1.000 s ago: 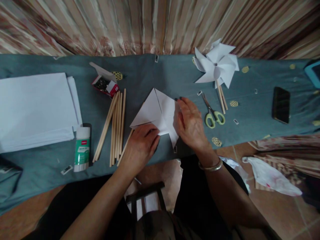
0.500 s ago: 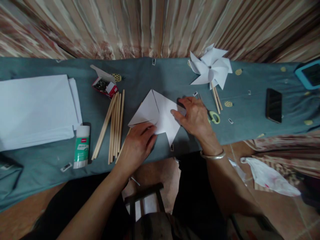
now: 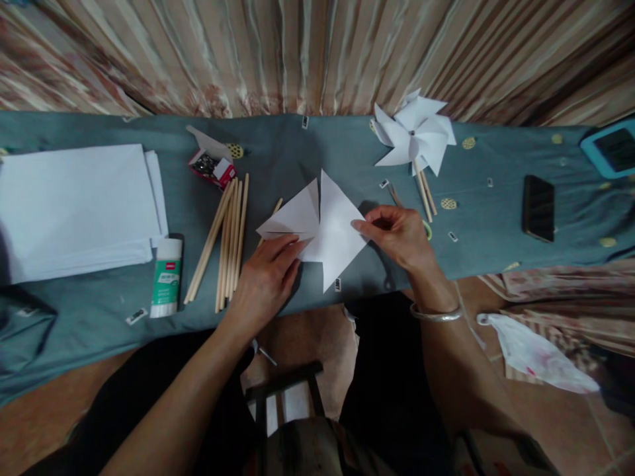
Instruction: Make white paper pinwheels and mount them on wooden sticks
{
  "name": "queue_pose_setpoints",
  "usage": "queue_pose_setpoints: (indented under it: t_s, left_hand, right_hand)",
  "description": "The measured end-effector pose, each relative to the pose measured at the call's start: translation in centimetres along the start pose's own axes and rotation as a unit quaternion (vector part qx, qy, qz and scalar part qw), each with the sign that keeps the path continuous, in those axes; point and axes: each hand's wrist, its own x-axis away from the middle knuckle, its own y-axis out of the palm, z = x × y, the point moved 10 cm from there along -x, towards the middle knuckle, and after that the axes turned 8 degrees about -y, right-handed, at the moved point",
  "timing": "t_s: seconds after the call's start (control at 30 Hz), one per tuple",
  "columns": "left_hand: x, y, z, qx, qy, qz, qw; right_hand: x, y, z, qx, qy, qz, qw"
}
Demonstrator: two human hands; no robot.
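Note:
A white cut paper square (image 3: 325,228) with pointed flaps lies on the blue-grey cloth of the table (image 3: 297,145). My left hand (image 3: 265,281) presses flat on its lower left part. My right hand (image 3: 399,235) pinches the paper's right corner between thumb and fingers. A silver bangle sits on my right wrist. Green-handled scissors (image 3: 425,228) are mostly hidden behind my right hand.
A finished white paper pinwheel (image 3: 414,132) on sticks lies at the back. Several wooden sticks (image 3: 225,231), a glue stick (image 3: 166,277), an open pin box (image 3: 213,165) and a paper stack (image 3: 74,205) lie left. A black phone (image 3: 539,207) lies right.
The paper has turned, one point now facing the curtain. My right hand lifted off the sheet and now pinches its right corner. My left hand stays pressed on it.

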Motion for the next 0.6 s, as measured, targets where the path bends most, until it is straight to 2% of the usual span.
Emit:
queue_pose_setpoints:
  t_s: [0.13, 0.27, 0.4, 0.5, 0.6]
  left_hand:
    - [-0.1, 0.1, -0.2, -0.002, -0.002, 0.0, 1.0]
    - [-0.7, -0.3, 0.5, -0.016, 0.009, 0.019, 1.0]
    - [-0.8, -0.3, 3.5, -0.038, 0.044, 0.014, 0.998]
    - [0.0, 1.1, 6.4, -0.044, 0.099, -0.032, 0.994]
    - [0.4, 2.6, 7.2, -0.069, 0.102, -0.072, 0.99]
  right_hand:
    - [1.0, -0.1, 1.0, -0.107, 0.043, -0.008, 0.993]
    - [2.7, 0.1, 1.3, -0.143, 0.08, -0.028, 0.986]
    - [4.2, 0.5, 1.4, -0.104, 0.091, -0.041, 0.99]
    - [4.7, 0.2, 1.3, -0.047, 0.079, -0.026, 0.995]
    - [4.9, -0.3, 0.9, 0.022, 0.063, -0.024, 0.997]
